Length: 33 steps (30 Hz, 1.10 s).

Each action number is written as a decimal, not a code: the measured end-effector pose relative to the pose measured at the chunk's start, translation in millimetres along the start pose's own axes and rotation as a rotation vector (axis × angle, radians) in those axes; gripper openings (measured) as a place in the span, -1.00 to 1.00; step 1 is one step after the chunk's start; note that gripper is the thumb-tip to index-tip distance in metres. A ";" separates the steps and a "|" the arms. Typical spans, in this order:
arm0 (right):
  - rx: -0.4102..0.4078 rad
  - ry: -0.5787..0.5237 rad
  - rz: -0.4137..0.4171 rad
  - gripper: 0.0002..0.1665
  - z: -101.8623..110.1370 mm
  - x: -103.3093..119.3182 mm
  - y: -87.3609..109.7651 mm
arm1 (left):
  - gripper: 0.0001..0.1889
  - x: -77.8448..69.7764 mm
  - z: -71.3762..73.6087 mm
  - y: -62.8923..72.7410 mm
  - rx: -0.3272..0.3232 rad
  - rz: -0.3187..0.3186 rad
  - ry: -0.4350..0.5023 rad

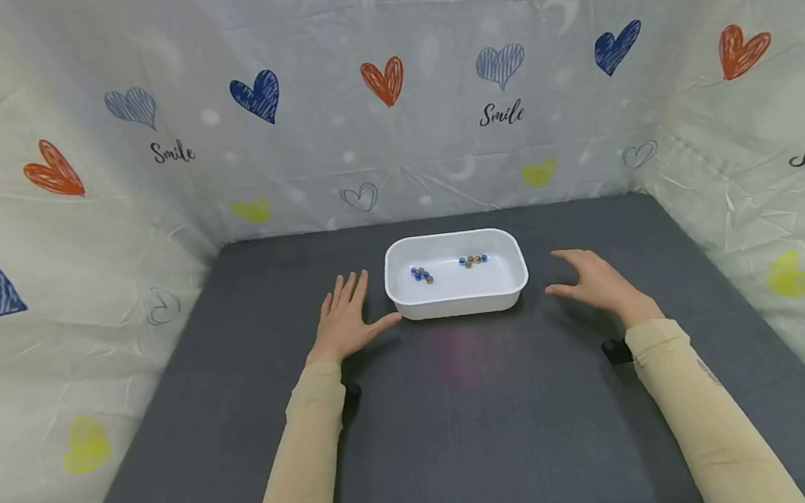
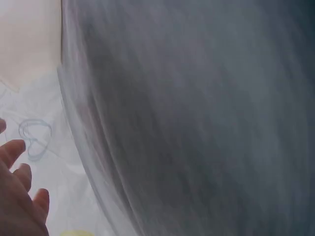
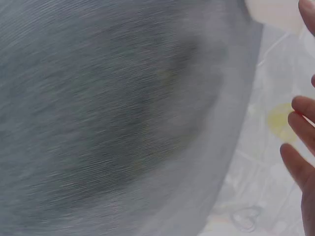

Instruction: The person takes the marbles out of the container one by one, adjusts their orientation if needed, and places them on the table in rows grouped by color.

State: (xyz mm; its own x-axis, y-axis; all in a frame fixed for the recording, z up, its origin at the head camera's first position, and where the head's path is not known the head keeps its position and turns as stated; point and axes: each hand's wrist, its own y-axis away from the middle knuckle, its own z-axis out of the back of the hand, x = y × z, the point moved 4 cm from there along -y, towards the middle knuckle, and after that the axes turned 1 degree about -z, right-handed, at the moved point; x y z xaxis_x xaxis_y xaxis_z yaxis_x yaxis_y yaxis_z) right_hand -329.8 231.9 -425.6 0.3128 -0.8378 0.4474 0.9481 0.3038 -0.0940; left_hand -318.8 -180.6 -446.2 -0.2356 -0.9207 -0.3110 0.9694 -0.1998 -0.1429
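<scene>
Starting at the bottom of the head view, two forearms in beige sleeves (image 1: 306, 460) run up from the lower edge over a dark grey table (image 1: 475, 429). A small black item sits under each wrist; what it is cannot be told.

Left hand (image 1: 346, 319), centre-left of the frame: palm down on the table surface, fingers straight and spread, holding nothing. The thumb points toward the white tray (image 1: 407, 303), its tip at or just beside the tray's near-left corner; actual contact cannot be confirmed.

Right hand (image 1: 595, 281), centre-right: fingers extended and relaxed, holding nothing, a little apart from the tray's right end.

The tray, a shallow white rectangle with rounded corners, stands mid-frame between the two hands. Inside lie two small clusters of beads, blue and brownish: beads (image 1: 421, 274) toward the left, a second cluster (image 1: 473, 260) near the middle by the far wall. No marking is visible on the tray.

Beyond the table, across the upper frame, hangs a pale cloth backdrop (image 1: 393, 148) printed with orange, blue, grey and yellow hearts. The word "Smile" reads at upper left and upper centre; a cut-off "Smil" shows at the right edge.

Both wrist views are motion-blurred, showing only grey surface, pale cloth and fingertips at the frame edges.
</scene>
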 end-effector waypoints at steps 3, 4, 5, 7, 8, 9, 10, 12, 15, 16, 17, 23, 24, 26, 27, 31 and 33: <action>0.012 -0.020 0.008 -0.13 6.9 10.2 -8.8 | 0.17 -8.0 -3.2 -4.7 -0.016 -0.017 0.073; 0.015 -0.024 0.011 -0.13 8.9 13.6 -11.8 | 0.17 -10.5 -4.4 -6.2 -0.018 -0.021 0.104; 0.015 -0.031 0.015 -0.13 10.8 16.8 -14.8 | 0.19 -12.5 -5.9 -7.6 -0.017 -0.020 0.135; 0.019 -0.033 0.026 -0.14 13.9 23.3 -20.3 | 0.21 -15.7 -9.5 -9.6 -0.005 -0.009 0.204; 0.020 -0.032 0.034 -0.13 14.8 26.5 -22.9 | 0.22 -16.9 -11.2 -10.5 0.000 -0.001 0.237; 0.022 -0.030 0.040 -0.13 15.7 29.2 -25.2 | 0.24 -18.2 -12.6 -11.1 0.004 0.008 0.271; 0.022 -0.029 0.046 -0.13 16.5 32.0 -27.2 | 0.25 -19.2 -14.1 -11.8 0.008 0.017 0.300; 0.023 -0.028 0.056 -0.14 17.7 37.0 -31.1 | 0.27 -21.0 -16.1 -12.9 0.009 0.038 0.362; 0.025 -0.033 0.069 -0.17 18.5 44.5 -36.6 | 0.28 -23.0 -17.8 -14.8 -0.004 0.047 0.424; 0.028 -0.034 0.073 -0.18 18.3 47.0 -38.7 | 0.28 -23.6 -18.3 -15.5 -0.007 0.045 0.437; 0.033 -0.034 0.077 -0.19 17.9 49.3 -41.1 | 0.28 -24.3 -18.6 -16.1 -0.011 0.043 0.451; 0.056 -0.033 0.106 -0.27 14.8 67.9 -58.3 | 0.28 -27.2 -21.1 -19.4 -0.033 0.031 0.514; 0.061 -0.031 0.114 -0.29 14.5 71.8 -61.0 | 0.28 -27.6 -21.7 -20.0 -0.037 0.035 0.521; 0.071 -0.022 0.125 -0.32 14.1 79.3 -66.3 | 0.28 -28.9 -22.9 -21.4 -0.045 0.037 0.535; 0.077 -0.019 0.133 -0.34 13.9 83.0 -68.8 | 0.28 -29.6 -23.6 -22.3 -0.048 0.036 0.537; 0.100 -0.013 0.156 -0.41 11.6 95.9 -78.3 | 0.28 -31.3 -27.2 -25.9 -0.042 0.038 0.541; 0.111 -0.012 0.164 -0.43 9.8 101.3 -83.0 | 0.27 -31.8 -28.5 -27.1 -0.037 0.033 0.545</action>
State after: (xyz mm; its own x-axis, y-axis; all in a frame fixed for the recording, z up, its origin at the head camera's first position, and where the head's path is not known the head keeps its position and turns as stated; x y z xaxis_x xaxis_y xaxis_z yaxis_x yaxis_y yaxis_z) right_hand -377.3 126.3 -363.7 0.4615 -0.7676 0.4447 0.8721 0.4846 -0.0684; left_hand -339.5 -136.4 -459.2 -0.2160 -0.6178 -0.7561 0.9762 -0.1525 -0.1543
